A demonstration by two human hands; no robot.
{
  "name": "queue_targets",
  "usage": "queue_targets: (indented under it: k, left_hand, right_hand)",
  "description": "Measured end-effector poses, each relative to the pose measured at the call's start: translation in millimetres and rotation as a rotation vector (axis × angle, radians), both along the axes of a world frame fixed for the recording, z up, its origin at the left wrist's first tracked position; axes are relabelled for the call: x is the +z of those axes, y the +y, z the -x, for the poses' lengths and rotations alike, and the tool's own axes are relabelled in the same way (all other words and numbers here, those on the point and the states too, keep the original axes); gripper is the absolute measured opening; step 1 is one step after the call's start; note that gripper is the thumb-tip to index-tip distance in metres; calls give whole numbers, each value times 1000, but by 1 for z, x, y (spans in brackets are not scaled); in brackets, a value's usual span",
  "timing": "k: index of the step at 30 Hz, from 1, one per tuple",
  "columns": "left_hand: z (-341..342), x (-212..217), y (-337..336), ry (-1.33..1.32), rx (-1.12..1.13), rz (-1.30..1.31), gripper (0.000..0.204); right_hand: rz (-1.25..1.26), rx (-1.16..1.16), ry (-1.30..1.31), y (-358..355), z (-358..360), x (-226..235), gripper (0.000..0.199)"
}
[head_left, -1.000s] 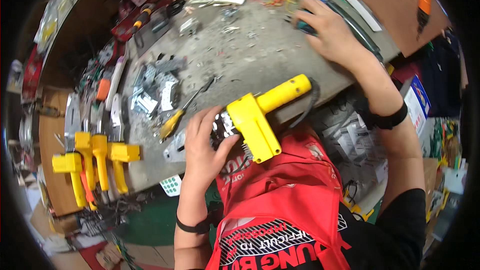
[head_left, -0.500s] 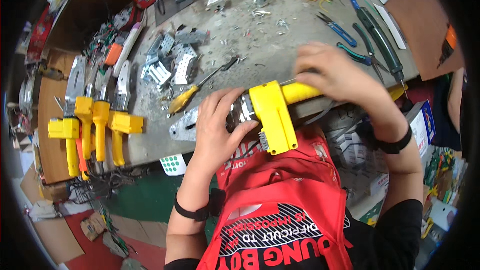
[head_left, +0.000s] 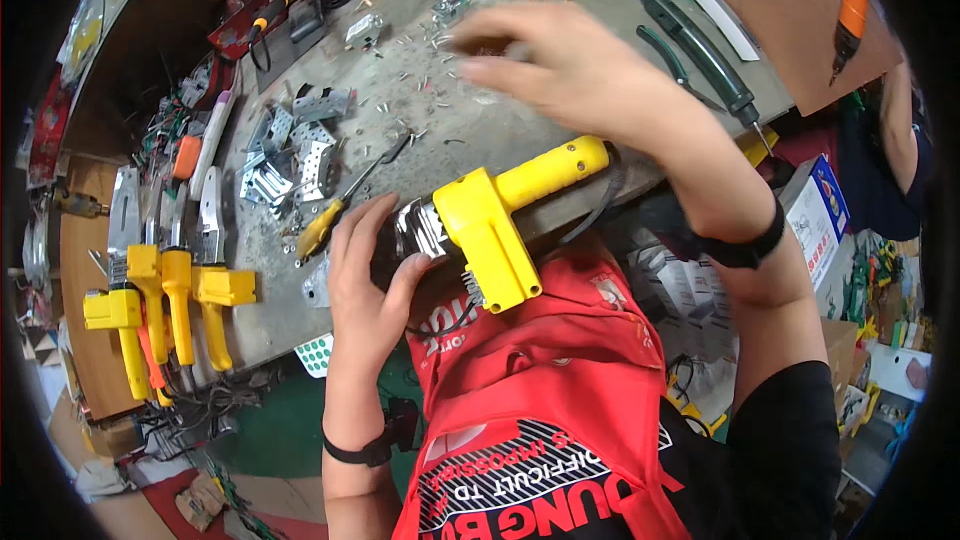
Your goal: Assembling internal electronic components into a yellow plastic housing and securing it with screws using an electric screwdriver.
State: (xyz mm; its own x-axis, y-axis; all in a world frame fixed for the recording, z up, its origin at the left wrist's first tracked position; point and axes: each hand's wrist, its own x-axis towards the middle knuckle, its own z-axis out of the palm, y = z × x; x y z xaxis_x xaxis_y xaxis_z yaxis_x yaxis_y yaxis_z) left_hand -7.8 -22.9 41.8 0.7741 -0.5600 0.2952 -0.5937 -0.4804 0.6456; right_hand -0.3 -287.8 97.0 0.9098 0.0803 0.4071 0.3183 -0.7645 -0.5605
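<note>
- Gripping the metal front end of a yellow plastic T-shaped power tool (head_left: 495,225), the left hand (head_left: 368,285) is curling its fingers and thumb around the tool's silver-and-black head at the near edge of the grey, scuffed workbench (head_left: 440,130).
- The right hand (head_left: 570,65) is hovering over the bench beyond the tool's long yellow handle, fingers loosely spread and blurred, closing on nothing that can be made out.
- The tool is lying half on the bench edge, its short yellow stem hanging over the person's red apron (head_left: 540,390); judging by that overhang, it could tip into the lap if the left hand's hold slackens.
- A yellow-handled screwdriver (head_left: 345,202) is lying just beside the left hand's fingers, and small screws and bent metal brackets (head_left: 290,155) are scattered nearby; a sweeping right hand could be knocking these off.
- A row of matching yellow tools (head_left: 165,295) is sitting at the left end.
</note>
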Motion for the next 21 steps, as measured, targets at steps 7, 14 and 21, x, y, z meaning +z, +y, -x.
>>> queue_targets:
  k: [7, 14, 21]
  left_hand:
    - [3, 32, -46, -133, -178, -67, 40]
    - [1, 19, -126, -211, -287, -296, 40]
    - [3, 10, -142, -249, -280, -239, 35]
  right_hand:
    - [-345, -212, 545, -53, 100, -33, 24]
    - [-731, -85, 494, -60, 99, -72, 22]
    - [-612, -221, 462, -61, 109, -76, 14]
